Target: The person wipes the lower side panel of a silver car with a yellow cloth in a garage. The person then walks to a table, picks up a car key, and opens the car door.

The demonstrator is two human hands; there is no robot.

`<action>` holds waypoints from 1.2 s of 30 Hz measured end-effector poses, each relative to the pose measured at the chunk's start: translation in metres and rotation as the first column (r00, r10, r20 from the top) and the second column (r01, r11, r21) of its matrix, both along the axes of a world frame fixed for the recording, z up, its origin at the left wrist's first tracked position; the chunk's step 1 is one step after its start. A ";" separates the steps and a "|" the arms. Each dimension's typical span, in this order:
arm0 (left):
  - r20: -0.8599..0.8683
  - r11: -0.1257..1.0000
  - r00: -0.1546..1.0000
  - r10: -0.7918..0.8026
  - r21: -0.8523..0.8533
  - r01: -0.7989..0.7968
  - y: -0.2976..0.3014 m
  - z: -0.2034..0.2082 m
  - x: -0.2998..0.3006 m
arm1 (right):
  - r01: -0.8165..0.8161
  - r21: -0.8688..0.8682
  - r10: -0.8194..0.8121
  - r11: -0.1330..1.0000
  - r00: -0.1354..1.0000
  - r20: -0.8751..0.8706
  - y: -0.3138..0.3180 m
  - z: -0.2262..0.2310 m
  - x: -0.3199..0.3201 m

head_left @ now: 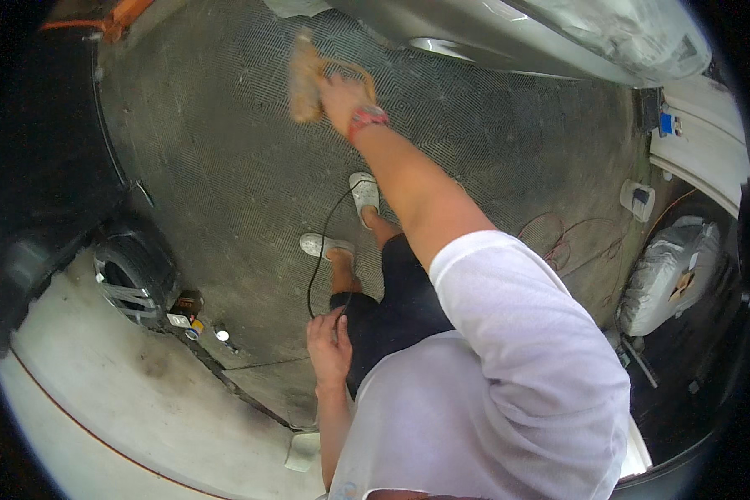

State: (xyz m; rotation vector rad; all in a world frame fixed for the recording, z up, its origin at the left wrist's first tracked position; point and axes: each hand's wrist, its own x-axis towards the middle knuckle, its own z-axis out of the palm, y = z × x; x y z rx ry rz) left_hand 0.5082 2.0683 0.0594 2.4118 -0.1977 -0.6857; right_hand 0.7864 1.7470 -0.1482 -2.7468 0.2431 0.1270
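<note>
My right hand (342, 98) is stretched out over the floor, fingers closed round a long tan-orange tool (306, 79). Motion blurs the tool, so its exact kind does not show; a thin orange loop curves from its side. My left hand (330, 343), held low beside my dark shorts, grips a black cable (312, 279). From there the cable runs up past my white clogs (365, 193) and passes behind my right arm. Ahead of the tool, to the right, is a silver car body (492, 42) with a door handle.
Clear plastic sheeting (633, 33) covers part of the silver car. At left lie a tyre (133, 271), a dark box (186, 307) and a small can (195, 330). A reddish hose or cord (562, 237) coils at right, near a wrapped silver-grey part (673, 275).
</note>
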 end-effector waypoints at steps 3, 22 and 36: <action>0.003 0.999 0.999 -0.038 0.005 0.038 -0.005 0.006 0.007 | 0.120 -0.075 -0.139 0.990 0.926 -0.351 -0.040 0.018 -0.086; 0.067 0.973 0.973 -0.223 0.076 0.218 0.039 -0.010 -0.020 | 0.309 0.915 -0.880 -0.261 0.314 -0.357 -0.067 0.009 -0.256; 0.092 0.977 0.973 -0.211 -0.006 0.213 0.079 -0.001 -0.090 | 0.217 0.953 -0.976 -0.213 -0.098 -0.196 -0.141 0.071 -0.311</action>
